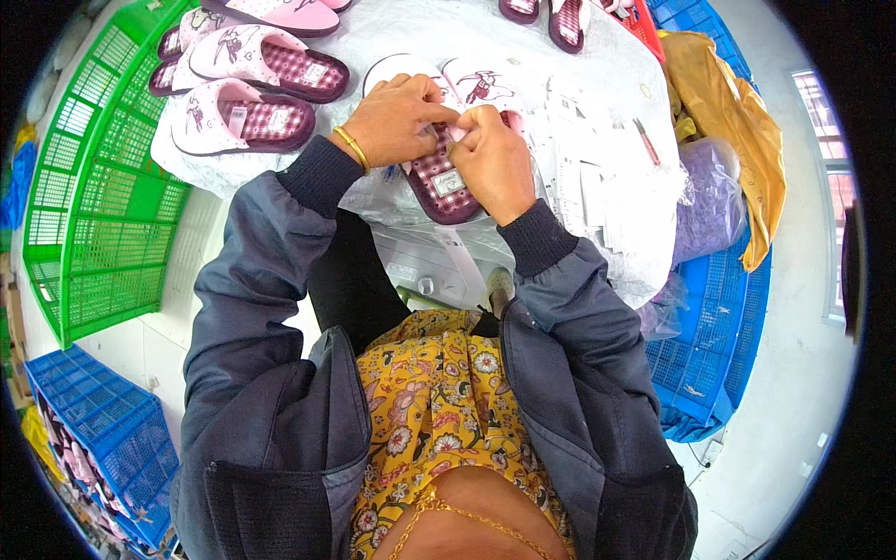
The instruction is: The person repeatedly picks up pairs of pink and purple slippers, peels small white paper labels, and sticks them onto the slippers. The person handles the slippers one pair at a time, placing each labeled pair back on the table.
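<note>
A pair of pale slippers with maroon checked insoles lies on the white-covered table (644, 233) in front of me. Over the right slipper (450, 191), my left hand (403, 121) and my right hand (492, 161) meet with fingertips pinched close together. Something small and whitish shows between them, too hidden to name. The left slipper (397, 67) is mostly covered by my left hand. To the right of my hands lie white paper label strips (597, 191) and a small red-handled tool (646, 142).
More slippers (243, 117) stand at the table's left side, others (567, 23) at the far edge. Green plastic crates (112, 187) rise on the left, with a blue crate (103, 439) below. At right are blue crates (705, 345), a purple-tinted plastic bag (709, 201) and a yellow sack (733, 121).
</note>
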A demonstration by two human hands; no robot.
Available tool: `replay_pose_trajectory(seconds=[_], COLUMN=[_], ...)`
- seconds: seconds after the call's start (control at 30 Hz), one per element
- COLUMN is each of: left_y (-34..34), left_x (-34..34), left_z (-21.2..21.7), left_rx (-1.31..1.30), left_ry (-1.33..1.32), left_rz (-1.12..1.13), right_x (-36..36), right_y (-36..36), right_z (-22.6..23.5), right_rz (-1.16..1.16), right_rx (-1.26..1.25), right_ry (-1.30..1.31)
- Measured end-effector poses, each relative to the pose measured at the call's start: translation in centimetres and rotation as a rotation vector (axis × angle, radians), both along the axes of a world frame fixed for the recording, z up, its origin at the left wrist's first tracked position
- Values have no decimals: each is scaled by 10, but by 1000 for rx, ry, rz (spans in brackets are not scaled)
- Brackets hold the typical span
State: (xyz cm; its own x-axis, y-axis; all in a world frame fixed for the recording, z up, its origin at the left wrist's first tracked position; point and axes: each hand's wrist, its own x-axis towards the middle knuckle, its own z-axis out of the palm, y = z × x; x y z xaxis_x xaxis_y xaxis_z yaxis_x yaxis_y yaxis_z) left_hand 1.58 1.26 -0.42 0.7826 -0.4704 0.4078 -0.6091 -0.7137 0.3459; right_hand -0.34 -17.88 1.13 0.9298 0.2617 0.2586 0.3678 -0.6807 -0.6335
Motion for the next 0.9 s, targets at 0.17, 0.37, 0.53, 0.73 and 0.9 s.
replay_pose_trajectory(seconds=[0.17, 0.37, 0.53, 0.73, 0.9], left_y=[-1, -1, 0, -7, -6], left_x=[-1, 0, 2, 8, 17], left_z=[1, -2, -6, 1, -4], left_rx=[3, -20, -70, -62, 11], left_ry=[-1, 5, -32, -17, 5], left_rz=[11, 11, -16, -54, -85], right_x=[1, 2, 4, 6, 5], right_y=[2, 2, 4, 4, 5], right_z=[2, -2, 0, -1, 1], right_rz=[-20, -46, -38, -53, -59], right_rx=[-48, -57, -10, -10, -40], right_ry=[19, 6, 16, 28, 24])
